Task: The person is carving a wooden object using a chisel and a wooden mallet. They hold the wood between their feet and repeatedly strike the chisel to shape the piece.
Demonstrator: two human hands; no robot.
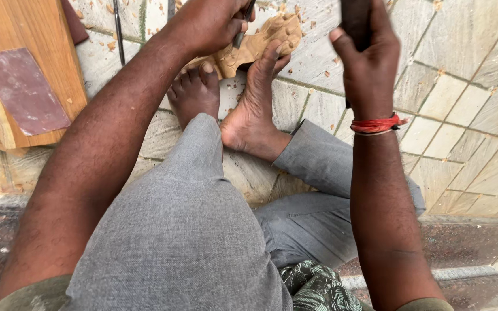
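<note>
I see a stone-tiled floor (462, 109) of pale, irregular slabs with thin joints, some with a little green in them. Small wood chips (312, 26) lie scattered over the tiles near the top of the view. At the upper left I see a wooden board (24, 34) lying at a tilt, and a reddish-brown sheet of sandpaper (21, 92) rests flat on it. Just beside the board, a thin dark metal rod (118, 31) lies on the tiles. Along the bottom runs a dark polished stone step (462, 239), and a green patterned cloth (318, 288) sits at the lower edge.
</note>
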